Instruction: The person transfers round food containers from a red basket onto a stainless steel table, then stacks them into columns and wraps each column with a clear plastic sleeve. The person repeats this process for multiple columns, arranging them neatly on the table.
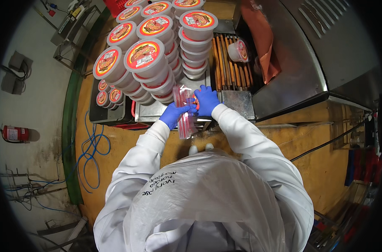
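Observation:
My left hand (175,114), in a blue glove, pinches a bundle of flat clear plastic sleeves (184,126) with red print. Close against it, my right hand (207,100), also gloved in blue, is curled over a small tub (196,94) with a red and yellow top. Most of that tub is hidden by my fingers and the sleeves. Both hands are above the front edge of a steel table (151,111). Tall stacks of translucent plastic tubs (145,55) with red and yellow printed lids stand just beyond them.
Right of the stacks, a single tub (237,51) lies tilted on a roller conveyor (224,69) leading to a machine with a reddish strip curtain (265,41). Smaller tubs (115,95) sit in a dark crate (110,116) at left. A blue hose (93,148) loops across the floor.

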The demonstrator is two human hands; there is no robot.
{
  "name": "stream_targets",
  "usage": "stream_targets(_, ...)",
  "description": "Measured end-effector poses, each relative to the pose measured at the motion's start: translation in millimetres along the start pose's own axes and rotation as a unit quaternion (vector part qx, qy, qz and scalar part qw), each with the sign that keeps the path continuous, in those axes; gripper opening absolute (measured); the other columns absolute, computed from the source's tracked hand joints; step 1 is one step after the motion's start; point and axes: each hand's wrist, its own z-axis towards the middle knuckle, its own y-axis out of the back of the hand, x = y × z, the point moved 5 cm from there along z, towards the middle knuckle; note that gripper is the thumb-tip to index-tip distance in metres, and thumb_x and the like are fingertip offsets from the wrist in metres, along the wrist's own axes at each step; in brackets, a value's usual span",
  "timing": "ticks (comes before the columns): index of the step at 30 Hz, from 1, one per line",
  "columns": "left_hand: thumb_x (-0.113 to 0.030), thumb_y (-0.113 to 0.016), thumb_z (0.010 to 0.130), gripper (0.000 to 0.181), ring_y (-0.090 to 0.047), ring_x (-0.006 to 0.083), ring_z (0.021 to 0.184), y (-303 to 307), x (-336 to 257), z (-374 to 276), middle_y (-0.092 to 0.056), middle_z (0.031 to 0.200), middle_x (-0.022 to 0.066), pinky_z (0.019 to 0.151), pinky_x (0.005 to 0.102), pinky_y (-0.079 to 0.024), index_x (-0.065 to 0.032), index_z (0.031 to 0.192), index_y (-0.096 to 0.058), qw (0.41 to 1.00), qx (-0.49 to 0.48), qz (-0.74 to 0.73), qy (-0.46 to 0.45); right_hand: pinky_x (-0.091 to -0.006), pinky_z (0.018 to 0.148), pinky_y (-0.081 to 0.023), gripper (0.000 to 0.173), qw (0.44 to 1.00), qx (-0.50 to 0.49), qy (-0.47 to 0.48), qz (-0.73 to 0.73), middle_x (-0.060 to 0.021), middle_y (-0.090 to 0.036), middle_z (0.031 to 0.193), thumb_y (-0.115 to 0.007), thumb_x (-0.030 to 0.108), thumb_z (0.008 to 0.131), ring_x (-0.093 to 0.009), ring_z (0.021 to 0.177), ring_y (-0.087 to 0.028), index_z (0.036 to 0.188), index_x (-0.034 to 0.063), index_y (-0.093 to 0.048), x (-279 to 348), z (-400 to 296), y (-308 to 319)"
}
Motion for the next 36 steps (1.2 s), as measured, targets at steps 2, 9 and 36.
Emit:
stream_targets(2,-0.01,-0.066,0.086,0.034,-0.065,0.019,0.089,7,-1,1,-0.067,0.101,0.0129,0.079,0.0311,-0.053,0.0018,0.116,-0.057,0.998,-0.04,0.043,-0.005,-0.0529,0.086,-0.041,0.078,0.994,-0.108,-0.02,-0.021,-0.0221,-0.041,0.128,-0.079,0.043,0.054,-0.039,0.112,-0.044,0.118,0.0096,-0.049,1,-27,49)
stream_targets(9,-0.009,-0.063,0.088,0.017,-0.063,0.0131,0.075,-58,8,47,-0.066,0.089,0.005,0.067,0.0245,-0.051,-0.0019,0.104,-0.062,0.996,0.004,0.085,-0.019,-0.0482,0.096,-0.039,0.076,0.946,-0.29,-0.054,0.136,-0.0245,-0.044,0.127,-0.082,0.052,0.058,-0.039,0.118,-0.044,0.112,0.0048,-0.055,-52,-101,77)
stream_targets(36,-0.035,-0.057,0.092,0.036,-0.061,0.0152,0.08,-83,-19,167,-0.069,0.091,0.0076,0.076,0.0299,-0.047,-0.0016,0.102,-0.066,0.916,0.03,0.33,-0.225,-0.0416,0.087,-0.045,0.05,0.958,-0.273,-0.032,0.076,-0.0191,-0.057,0.11,-0.074,0.021,0.074,-0.039,0.101,-0.054,0.115,0.0017,-0.052,-56,-130,79)
